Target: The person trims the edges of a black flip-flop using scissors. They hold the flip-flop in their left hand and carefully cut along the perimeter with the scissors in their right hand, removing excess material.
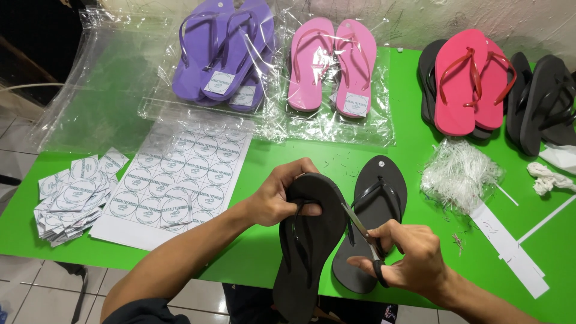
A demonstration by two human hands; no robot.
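The left hand (pixel 277 195) grips the toe end of a black flip-flop (pixel 309 246), its fingers (pixel 306 209) curled shut over the edge and the thumb pressed onto the sole near the strap. The sandal is tilted up off the green tabletop (pixel 264 246), overhanging its near edge. The right hand (pixel 414 255) holds a pair of scissors (pixel 363 231), fingers closed through the handles, with the blades pointing at the strap of the held sandal; how far the blades are parted cannot be told.

The matching black flip-flop (pixel 375 222) lies flat just beside it, close to the near edge. A heap of clear plastic threads (pixel 459 171) sits towards the right edge. Along the far edge lie purple sandals (pixel 225 51) and pink sandals (pixel 333 63) on clear bags, then a red pair (pixel 471 81) on black ones towards the far right corner. A sheet of round stickers (pixel 180 177) lies left of the hands, with a pile of cut stickers (pixel 72 195) by the left edge.
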